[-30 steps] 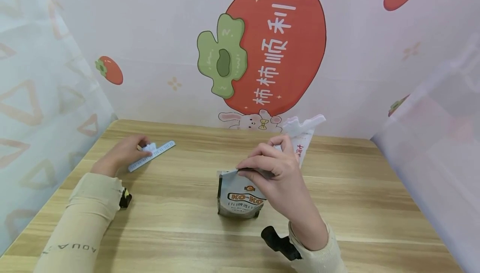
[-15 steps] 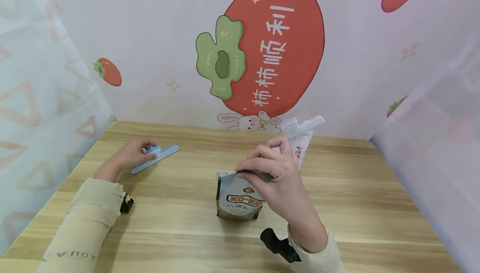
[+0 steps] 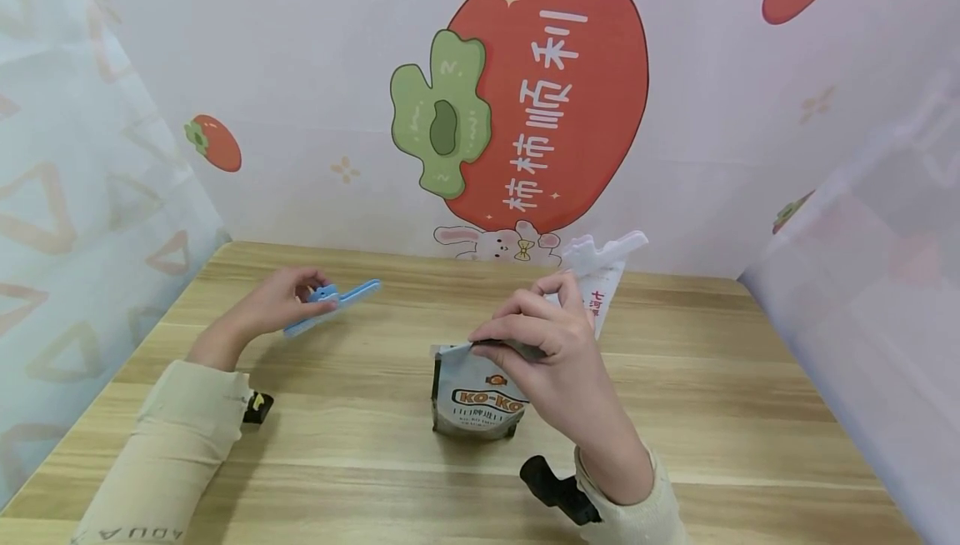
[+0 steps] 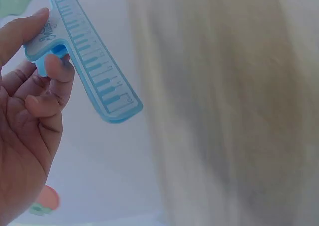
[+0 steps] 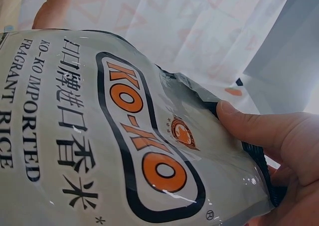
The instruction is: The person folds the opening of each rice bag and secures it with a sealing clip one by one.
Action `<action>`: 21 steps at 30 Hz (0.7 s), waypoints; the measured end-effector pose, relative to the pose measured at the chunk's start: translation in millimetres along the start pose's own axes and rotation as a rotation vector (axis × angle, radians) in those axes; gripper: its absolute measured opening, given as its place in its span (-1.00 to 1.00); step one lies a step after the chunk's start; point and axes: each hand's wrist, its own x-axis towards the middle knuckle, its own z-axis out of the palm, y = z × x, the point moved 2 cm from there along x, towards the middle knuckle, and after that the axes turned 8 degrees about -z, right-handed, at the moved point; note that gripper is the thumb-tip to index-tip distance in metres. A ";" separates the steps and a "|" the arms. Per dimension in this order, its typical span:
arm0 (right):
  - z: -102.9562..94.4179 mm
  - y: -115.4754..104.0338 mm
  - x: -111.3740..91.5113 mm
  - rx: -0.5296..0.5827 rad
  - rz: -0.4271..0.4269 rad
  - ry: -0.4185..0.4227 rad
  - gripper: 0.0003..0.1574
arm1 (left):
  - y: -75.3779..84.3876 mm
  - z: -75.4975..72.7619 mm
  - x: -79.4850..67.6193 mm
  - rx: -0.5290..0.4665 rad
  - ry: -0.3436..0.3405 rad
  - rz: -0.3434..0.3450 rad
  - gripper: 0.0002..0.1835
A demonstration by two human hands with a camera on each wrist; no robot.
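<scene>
My left hand [image 3: 270,307] pinches a light-blue bag clip [image 4: 94,61] by its handle, thumb on one side and curled fingers on the other. Piano keys are printed along the clip's long bar. In the head view it is tilted above the table's left part. My right hand [image 3: 562,353] pinches the folded top edge of a KO-KO fragrant rice bag [image 3: 480,403], which stands upright at the middle of the table. The right wrist view shows the thumb on the printed front of the rice bag [image 5: 129,131]; the other fingertips are partly hidden behind it.
Behind my right hand stands a white bag [image 3: 609,291] with red characters and a white clip [image 3: 607,252] on its top. The wooden table [image 3: 360,478] has printed cloth walls [image 3: 315,70] at the back and both sides.
My left hand has moved slightly right with the blue clip, which has turned from showing its printed face to nearly edge-on. The right hand and rice bag have stayed in place.
</scene>
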 end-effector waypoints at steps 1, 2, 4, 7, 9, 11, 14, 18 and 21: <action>0.0 -0.1 0.2 0.000 0.001 0.000 -0.76 | 3.7 -0.8 -0.7 0.003 0.004 0.003 -0.72; 0.1 0.0 0.3 0.001 0.002 0.000 -0.76 | 7.4 -1.4 -1.5 0.003 0.005 0.006 -0.71; 0.2 -0.3 0.2 0.004 0.003 0.000 -0.76 | 14.4 -2.5 -3.9 -0.010 0.006 0.006 -0.70; 0.2 -0.8 -0.1 0.005 0.006 0.001 -0.76 | 24.9 -3.4 -8.9 -0.030 0.009 0.022 -0.71; 0.5 -1.1 -0.7 0.006 0.006 0.002 -0.76 | 32.1 -3.8 -13.7 -0.050 0.018 0.047 -0.73; 0.4 -1.0 -1.3 0.005 0.006 0.003 -0.76 | 40.1 -4.6 -19.9 -0.064 0.031 0.083 -0.74; 0.4 -1.1 -1.9 0.006 0.008 0.003 -0.76 | 51.7 -6.3 -30.3 -0.073 0.072 0.149 -0.77; 0.3 -1.4 -1.1 0.005 0.006 0.004 -0.76 | 66.6 -10.0 -42.2 -0.077 0.133 0.229 -0.81; 0.5 -1.0 -0.6 0.005 -0.002 0.003 -0.77 | 75.9 -12.3 -50.2 -0.094 0.146 0.264 -0.83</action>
